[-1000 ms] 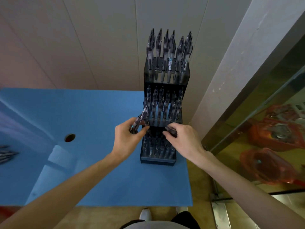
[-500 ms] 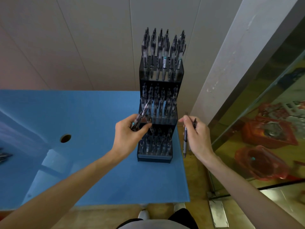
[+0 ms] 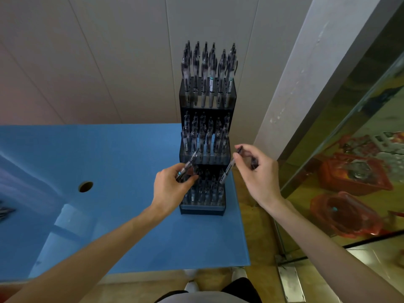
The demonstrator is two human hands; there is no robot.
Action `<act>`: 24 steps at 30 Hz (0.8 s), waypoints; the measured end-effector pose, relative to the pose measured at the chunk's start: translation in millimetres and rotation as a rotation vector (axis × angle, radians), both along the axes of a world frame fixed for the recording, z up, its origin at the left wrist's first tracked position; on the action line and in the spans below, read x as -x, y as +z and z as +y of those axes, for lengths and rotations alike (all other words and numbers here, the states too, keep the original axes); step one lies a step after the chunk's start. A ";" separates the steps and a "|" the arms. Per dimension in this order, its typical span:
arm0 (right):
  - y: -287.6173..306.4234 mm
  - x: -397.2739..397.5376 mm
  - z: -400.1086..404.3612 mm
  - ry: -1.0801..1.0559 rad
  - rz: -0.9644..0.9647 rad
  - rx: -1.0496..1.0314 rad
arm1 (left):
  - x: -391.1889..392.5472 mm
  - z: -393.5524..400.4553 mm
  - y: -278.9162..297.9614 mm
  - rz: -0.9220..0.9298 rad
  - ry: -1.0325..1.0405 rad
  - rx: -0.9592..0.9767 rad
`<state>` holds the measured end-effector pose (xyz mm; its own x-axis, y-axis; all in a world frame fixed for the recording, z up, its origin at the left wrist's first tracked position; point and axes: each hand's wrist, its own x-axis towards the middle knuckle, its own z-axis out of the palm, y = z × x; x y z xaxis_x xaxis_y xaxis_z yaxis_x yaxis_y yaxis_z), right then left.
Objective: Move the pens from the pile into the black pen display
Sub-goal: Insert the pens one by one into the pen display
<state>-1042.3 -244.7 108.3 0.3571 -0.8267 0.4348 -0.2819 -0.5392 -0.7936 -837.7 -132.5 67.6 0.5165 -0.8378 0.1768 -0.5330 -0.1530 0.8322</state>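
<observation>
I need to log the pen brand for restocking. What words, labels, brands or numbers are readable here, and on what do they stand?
No text can be read in this picture.
Pens in the black pen display: pale label bands show on some barrels, too small and blurred to read.
Pen in the right hand: any print is blurred.
Pens in the left hand: no legible marking.
Red containers behind the glass: nothing legible.

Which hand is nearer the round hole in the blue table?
Left. The left hand is to the right of the hole, by the pen display; the right hand is beyond the display's far side.
</observation>
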 end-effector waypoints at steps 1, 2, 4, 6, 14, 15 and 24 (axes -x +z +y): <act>-0.7 -1.8 1.2 0.006 -0.012 0.022 | 0.2 0.4 -1.4 -0.001 0.011 0.001; 0.0 -2.8 3.0 0.005 -0.035 0.052 | 0.7 0.4 -2.0 0.001 0.017 0.004; 2.2 -3.8 4.2 -0.015 -0.090 0.112 | 2.9 0.0 -3.1 0.020 0.014 0.021; 4.2 -5.0 2.1 -0.023 -0.101 0.153 | 7.2 -0.6 -3.1 0.037 0.015 0.043; -27.3 -13.1 -8.2 0.038 0.172 0.184 | 9.1 -2.2 -1.9 0.084 0.034 0.071; -30.9 -13.5 -8.0 0.045 0.194 0.175 | 9.4 -1.8 -2.3 0.092 0.034 0.070; -49.5 -23.4 -8.6 0.099 0.252 0.137 | 8.0 -0.3 -5.3 0.148 0.029 0.091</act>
<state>-1018.9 -253.3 58.8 0.5436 -0.7224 0.4275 -0.4017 -0.6710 -0.6232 -845.7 -132.8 62.3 0.5663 -0.8061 0.1718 -0.4004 -0.0869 0.9122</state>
